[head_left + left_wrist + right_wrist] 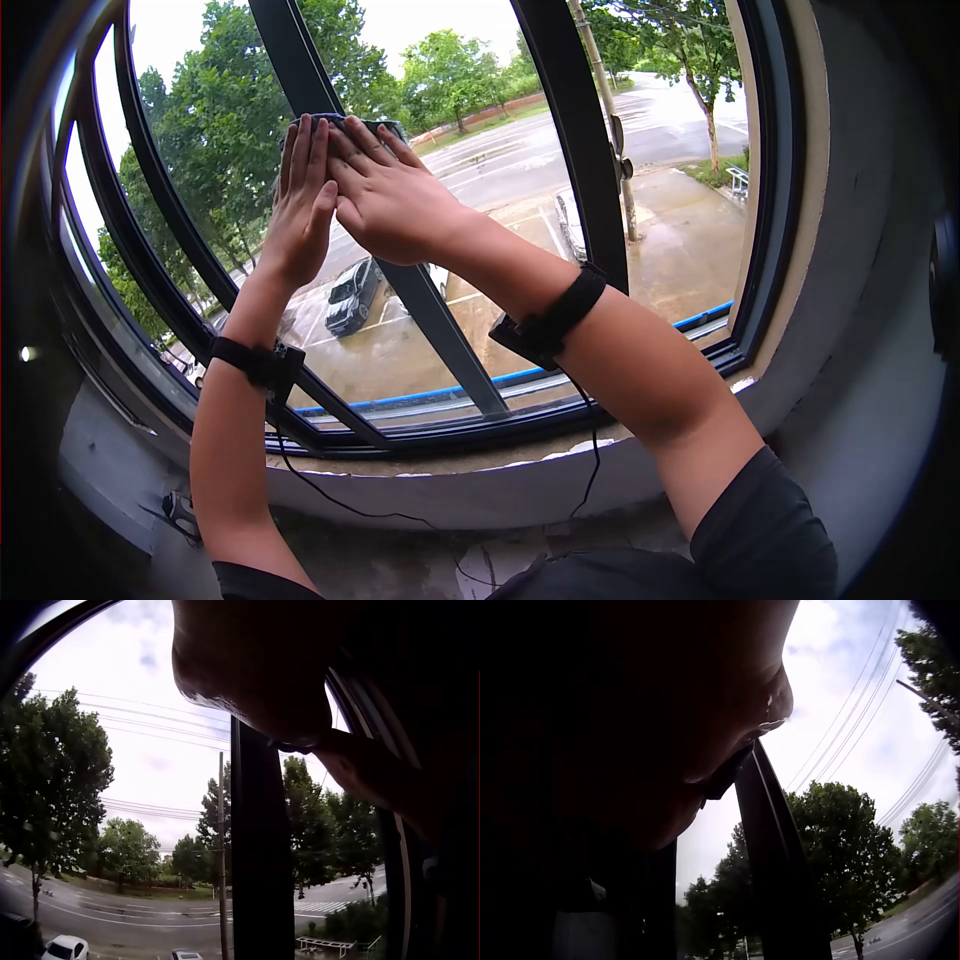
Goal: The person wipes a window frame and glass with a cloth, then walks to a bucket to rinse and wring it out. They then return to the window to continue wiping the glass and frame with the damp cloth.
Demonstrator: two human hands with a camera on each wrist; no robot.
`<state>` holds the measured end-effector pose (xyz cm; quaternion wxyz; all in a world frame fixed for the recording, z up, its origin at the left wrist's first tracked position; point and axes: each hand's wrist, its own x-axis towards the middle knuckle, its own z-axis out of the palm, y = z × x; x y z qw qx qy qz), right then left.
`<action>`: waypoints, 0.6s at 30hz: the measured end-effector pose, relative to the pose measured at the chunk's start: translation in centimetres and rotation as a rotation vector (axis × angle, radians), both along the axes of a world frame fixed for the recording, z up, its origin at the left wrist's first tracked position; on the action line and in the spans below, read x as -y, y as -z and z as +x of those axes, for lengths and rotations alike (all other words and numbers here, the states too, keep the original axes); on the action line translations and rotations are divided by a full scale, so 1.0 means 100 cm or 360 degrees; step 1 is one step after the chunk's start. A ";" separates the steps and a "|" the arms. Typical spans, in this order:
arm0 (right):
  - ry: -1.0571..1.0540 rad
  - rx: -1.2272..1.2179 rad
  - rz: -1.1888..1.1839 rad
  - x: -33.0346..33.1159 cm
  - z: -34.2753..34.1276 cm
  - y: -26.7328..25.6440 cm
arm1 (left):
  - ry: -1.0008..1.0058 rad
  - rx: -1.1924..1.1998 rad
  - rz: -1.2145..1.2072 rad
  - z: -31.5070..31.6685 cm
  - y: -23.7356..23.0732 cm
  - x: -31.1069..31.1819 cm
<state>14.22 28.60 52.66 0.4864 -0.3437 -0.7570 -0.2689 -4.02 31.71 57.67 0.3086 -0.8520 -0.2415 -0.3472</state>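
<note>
Both hands lie side by side on a dark, greyish-blue cloth [394,128] high on the dark upright bar [440,335] of a window. Straight fingers of my left hand [300,205] point up over the cloth's left part. My right hand [385,195] presses flat on it, fingers spread a little, its thumb side against the left thumb. Most of the cloth is hidden beneath the palms. In the left wrist view the left hand [247,667] is a dark shape across the bar's top. A dark edge of cloth [729,774] shows under the right hand in the right wrist view.
Window panes stand on both sides of the bar, with a second thick upright [570,130] to the right. Below runs the sill [500,462]. Thin cables [340,500] hang from the wrist straps. Outside are trees, a road and a parked car [353,297].
</note>
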 end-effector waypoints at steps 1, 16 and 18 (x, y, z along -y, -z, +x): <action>-0.0065 -0.0094 -0.0013 0.002 -0.001 0.001 | 0.0045 -0.0046 -0.0010 0.000 -0.001 -0.001; -0.0200 -0.0452 -0.0041 0.010 -0.016 -0.002 | 0.0213 -0.0115 0.0499 0.009 -0.019 -0.021; -0.0066 -0.0412 0.0046 0.004 -0.016 -0.006 | 0.0348 -0.0037 0.0482 0.010 -0.019 -0.022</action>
